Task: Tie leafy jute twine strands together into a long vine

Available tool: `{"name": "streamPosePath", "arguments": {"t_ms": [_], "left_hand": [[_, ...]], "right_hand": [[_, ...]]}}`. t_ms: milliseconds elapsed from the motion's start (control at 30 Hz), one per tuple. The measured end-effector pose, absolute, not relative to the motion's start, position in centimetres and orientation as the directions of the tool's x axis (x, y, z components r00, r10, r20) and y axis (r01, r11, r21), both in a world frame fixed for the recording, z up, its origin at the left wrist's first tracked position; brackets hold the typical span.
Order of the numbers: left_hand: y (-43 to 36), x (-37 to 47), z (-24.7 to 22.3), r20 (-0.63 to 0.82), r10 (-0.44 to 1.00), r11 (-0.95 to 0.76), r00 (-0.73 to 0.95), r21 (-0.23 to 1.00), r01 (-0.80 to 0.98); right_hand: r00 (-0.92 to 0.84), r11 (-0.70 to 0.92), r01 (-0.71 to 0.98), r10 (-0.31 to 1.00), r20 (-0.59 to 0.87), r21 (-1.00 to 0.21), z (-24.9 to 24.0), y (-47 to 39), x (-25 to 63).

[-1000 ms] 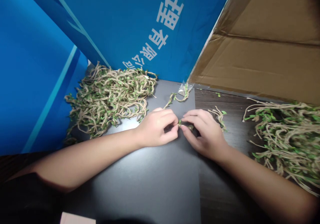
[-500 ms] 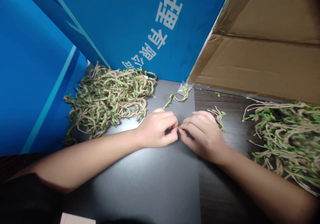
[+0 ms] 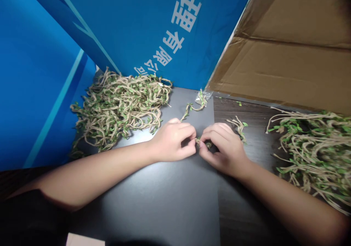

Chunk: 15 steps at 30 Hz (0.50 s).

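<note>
Over the grey mat, my left hand (image 3: 175, 140) pinches a leafy twine cord (image 3: 197, 141) between thumb and forefinger. Just beside it, my right hand (image 3: 225, 145) grips the same cord, its thumb and fingertips closed; a short piece of cord shows between the two hands and a dark bit under the right fingers. Beyond my left hand, a length of twine with green leaves (image 3: 189, 109) curves away to a small clear plastic bag (image 3: 202, 99). Most of the held part is hidden by my fingers.
A large heap of leafy twine (image 3: 123, 107) lies at the left, another heap (image 3: 318, 151) at the right. A short twine bundle (image 3: 239, 127) sits behind my right hand. Blue printed panels (image 3: 137, 26) and a cardboard sheet (image 3: 287, 63) stand behind. A pale card (image 3: 85, 239) lies in front.
My right hand has shifted slightly to the right, away from the left, so more of the cord shows between them. My left hand has hardly moved.
</note>
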<state>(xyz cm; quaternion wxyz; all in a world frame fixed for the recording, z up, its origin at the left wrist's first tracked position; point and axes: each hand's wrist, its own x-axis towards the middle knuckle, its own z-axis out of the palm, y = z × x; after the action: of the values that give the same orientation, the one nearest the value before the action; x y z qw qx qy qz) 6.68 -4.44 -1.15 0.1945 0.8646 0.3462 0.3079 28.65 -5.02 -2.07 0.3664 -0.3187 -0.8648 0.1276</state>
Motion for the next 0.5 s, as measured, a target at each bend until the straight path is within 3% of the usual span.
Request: {"name": "streamPosePath", "arguments": {"t_ms": [267, 500], "left_hand": [[-4.47, 6.61, -1.36, 0.417, 0.702, -0.708, 0.578, 0.503, 0.496], [-4.44, 6.6, -1.26, 0.399, 0.709, -0.7, 0.582, 0.505, 0.506]], "right_hand": [[-0.604, 0.827, 0.483, 0.553, 0.574, -0.288, -2.2, -4.88, 28.87], [-0.628, 0.844, 0.477, 0.523, 0.576, -0.247, -2.22, -4.89, 28.93]]}}
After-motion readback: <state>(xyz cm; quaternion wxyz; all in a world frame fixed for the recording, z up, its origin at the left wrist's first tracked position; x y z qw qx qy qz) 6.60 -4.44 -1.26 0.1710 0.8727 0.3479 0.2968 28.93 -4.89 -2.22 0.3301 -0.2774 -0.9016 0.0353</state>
